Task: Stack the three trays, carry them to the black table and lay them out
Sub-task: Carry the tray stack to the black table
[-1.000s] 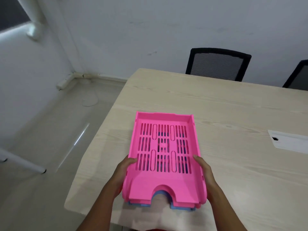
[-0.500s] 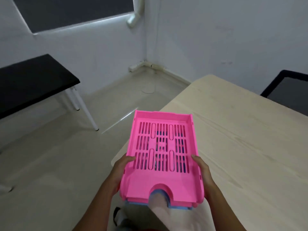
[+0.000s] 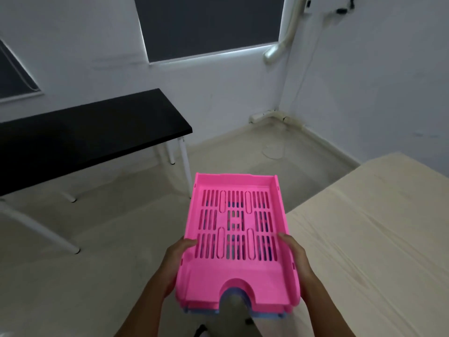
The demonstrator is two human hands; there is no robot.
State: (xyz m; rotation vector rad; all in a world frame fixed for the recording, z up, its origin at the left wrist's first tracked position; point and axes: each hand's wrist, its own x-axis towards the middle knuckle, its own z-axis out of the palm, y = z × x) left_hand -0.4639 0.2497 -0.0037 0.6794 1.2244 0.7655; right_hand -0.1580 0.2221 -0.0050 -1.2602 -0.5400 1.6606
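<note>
Two hands on tray stack [image 3: 237, 242] | my left hand [image 3: 176, 261], right hand [image 3: 295, 260] clasp its sides | black table [image 3: 85, 135] well apart, ahead-left

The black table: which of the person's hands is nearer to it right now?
Left. The left hand grips the tray stack on the side facing the black table; the right hand holds the far side, by the light wooden table.

You've swung left w/ the tray stack [image 3: 237, 242]: it's now off the wood table [image 3: 379, 239], over floor; black table [image 3: 80, 137] now ahead-left.
</note>
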